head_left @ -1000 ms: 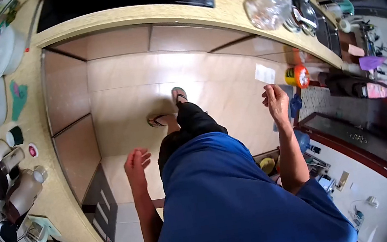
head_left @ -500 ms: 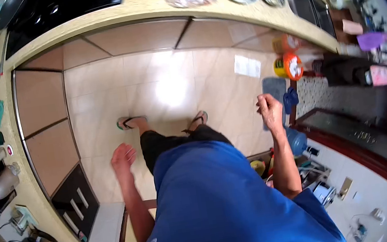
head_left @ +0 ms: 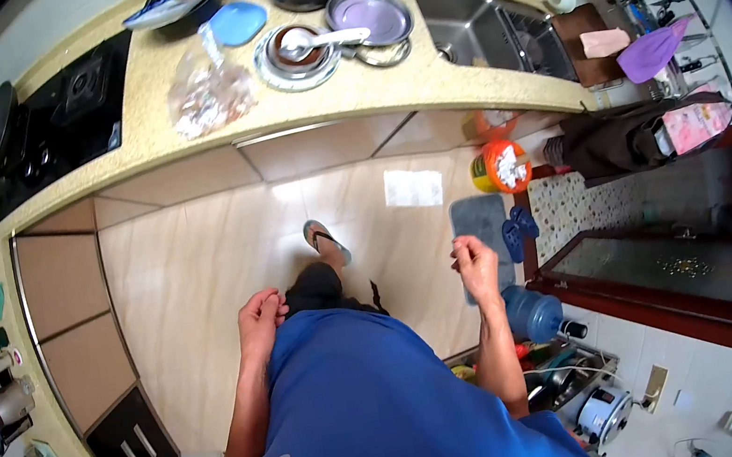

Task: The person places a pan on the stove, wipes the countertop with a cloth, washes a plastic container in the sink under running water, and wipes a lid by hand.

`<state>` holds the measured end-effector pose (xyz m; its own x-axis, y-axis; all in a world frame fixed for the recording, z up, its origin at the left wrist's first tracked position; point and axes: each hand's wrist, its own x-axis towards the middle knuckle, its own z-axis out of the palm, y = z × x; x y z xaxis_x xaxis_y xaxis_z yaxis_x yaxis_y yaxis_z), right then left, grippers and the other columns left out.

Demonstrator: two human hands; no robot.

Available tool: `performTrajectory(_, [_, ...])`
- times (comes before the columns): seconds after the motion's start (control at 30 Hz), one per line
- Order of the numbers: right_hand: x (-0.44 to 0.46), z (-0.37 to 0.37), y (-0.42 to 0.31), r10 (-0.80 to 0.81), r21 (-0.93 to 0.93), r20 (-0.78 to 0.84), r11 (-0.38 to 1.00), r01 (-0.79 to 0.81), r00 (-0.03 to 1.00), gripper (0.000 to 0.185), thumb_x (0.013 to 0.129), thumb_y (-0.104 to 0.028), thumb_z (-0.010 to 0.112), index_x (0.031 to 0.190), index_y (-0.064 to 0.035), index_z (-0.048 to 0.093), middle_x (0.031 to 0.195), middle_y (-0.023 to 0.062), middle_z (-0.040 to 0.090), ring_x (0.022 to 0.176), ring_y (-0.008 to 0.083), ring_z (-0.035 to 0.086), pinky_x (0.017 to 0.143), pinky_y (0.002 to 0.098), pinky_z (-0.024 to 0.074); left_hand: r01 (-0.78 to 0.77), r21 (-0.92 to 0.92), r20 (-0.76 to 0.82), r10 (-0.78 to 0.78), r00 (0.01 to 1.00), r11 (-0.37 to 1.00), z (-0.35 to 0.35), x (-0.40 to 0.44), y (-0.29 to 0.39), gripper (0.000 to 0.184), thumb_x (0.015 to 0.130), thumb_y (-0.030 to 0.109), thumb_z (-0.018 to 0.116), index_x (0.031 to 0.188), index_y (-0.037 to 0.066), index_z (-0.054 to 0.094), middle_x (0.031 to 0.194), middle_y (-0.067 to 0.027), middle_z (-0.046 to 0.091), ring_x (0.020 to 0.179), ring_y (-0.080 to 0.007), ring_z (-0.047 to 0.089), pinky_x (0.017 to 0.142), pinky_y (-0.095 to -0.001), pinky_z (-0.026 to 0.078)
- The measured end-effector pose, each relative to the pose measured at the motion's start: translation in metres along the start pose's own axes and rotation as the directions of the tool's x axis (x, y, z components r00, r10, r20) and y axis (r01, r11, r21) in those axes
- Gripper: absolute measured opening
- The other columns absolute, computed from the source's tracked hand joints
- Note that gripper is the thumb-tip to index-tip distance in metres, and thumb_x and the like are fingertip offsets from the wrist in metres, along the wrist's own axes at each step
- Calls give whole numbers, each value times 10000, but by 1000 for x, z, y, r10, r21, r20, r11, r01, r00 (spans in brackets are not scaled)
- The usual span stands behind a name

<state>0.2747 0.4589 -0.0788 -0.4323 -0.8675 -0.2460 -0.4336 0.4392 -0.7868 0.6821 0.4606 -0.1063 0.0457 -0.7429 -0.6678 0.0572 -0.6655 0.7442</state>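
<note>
My left hand (head_left: 260,320) hangs at the left of my body, beside the blue shirt (head_left: 363,399), with its fingers loosely curled and nothing visible in them. Out to the right, above the grey floor mat (head_left: 479,212), my right hand (head_left: 477,263) is also curled, thumb near the fingers, with nothing visible in it. Neither hand touches the counter (head_left: 153,133). On that counter ahead are a clear plastic bag (head_left: 209,93), a stack of bowls (head_left: 297,70) with a white spoon (head_left: 328,39) on top, a metal plate (head_left: 372,16) and a blue lid (head_left: 239,24).
A sink (head_left: 472,19) and a black stove (head_left: 74,111) are set into the counter. An orange bucket (head_left: 501,169), a paper sheet (head_left: 414,187), blue clogs (head_left: 518,232) and a water jug (head_left: 533,312) stand or lie on the floor. A dark-red framed door (head_left: 658,279) is at the right.
My body has moved nearer the counter, and more of its top shows. My left hand has swung in toward my body. One foot is now forward; the other is out of sight.
</note>
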Motion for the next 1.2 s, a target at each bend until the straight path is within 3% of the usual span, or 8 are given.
performTrajectory(0.2, [45, -56, -3, -12, -277, 86, 960, 35, 996, 190, 951, -156, 576, 975, 7, 671, 729, 45, 650, 617, 106, 627, 559, 265, 516, -25, -32, 120, 29, 992, 999, 91, 80, 38, 266, 984, 205, 546, 1140, 4, 626, 949, -77, 680, 781, -133, 648, 650, -244, 508])
performTrajectory(0.33, [74, -94, 15, 98, -127, 28, 987, -94, 995, 201, 962, -161, 566, 970, 16, 661, 725, 31, 637, 589, 92, 596, 549, 245, 492, -161, -153, 248, 196, 949, 975, 138, 118, 96, 256, 984, 186, 545, 1124, -5, 642, 891, -19, 656, 762, -77, 595, 638, -209, 463])
performTrajectory(0.47, [113, -101, 10, 169, -213, 106, 967, -144, 980, 192, 964, -155, 563, 979, 14, 652, 732, 31, 636, 596, 95, 603, 559, 245, 492, -91, -139, 33, 96, 995, 986, 146, 124, 127, 281, 982, 184, 545, 1191, 9, 614, 957, -44, 686, 811, -107, 637, 697, -234, 498])
performTrajectory(0.73, [275, -92, 5, -53, -266, 501, 940, 212, 864, 168, 933, -111, 579, 982, 20, 671, 733, 79, 666, 615, 129, 638, 597, 275, 536, -81, -252, -461, -46, 886, 964, 144, 88, 84, 281, 985, 210, 540, 1178, 22, 616, 987, -64, 685, 851, -135, 647, 740, -269, 510])
performTrajectory(0.8, [322, -83, -27, -182, -244, 659, 866, 436, 730, 154, 940, -127, 594, 968, 1, 674, 772, 62, 663, 618, 123, 637, 580, 274, 518, -141, -342, -581, -91, 808, 929, 171, 64, 64, 270, 980, 212, 550, 1160, 23, 620, 978, -62, 684, 836, -131, 646, 724, -267, 513])
performTrajectory(0.87, [384, -69, -29, -530, -109, 711, 565, 818, 462, 152, 922, -132, 613, 983, -9, 679, 762, 65, 672, 620, 146, 649, 598, 283, 522, -300, -450, -654, -81, 752, 841, 200, 52, 49, 258, 976, 210, 556, 1140, 23, 622, 962, -59, 685, 817, -125, 642, 701, -262, 514])
performTrajectory(0.93, [427, -57, -52, -303, -194, 793, 697, 691, 528, 161, 929, -128, 579, 984, -16, 681, 790, 81, 677, 645, 131, 636, 593, 292, 518, -308, -548, -641, -153, 753, 778, 241, 39, 42, 245, 969, 213, 574, 1121, 28, 630, 947, -51, 687, 807, -115, 640, 689, -254, 514])
performTrajectory(1.2, [391, 71, -195, -360, -105, 800, 703, 703, 480, 183, 946, -125, 568, 1011, 9, 674, 753, 86, 664, 631, 121, 632, 592, 279, 510, -182, -663, -574, -337, 746, 727, 253, -4, 7, 284, 992, 221, 545, 1190, 29, 616, 1023, -74, 685, 874, -131, 650, 752, -259, 516])
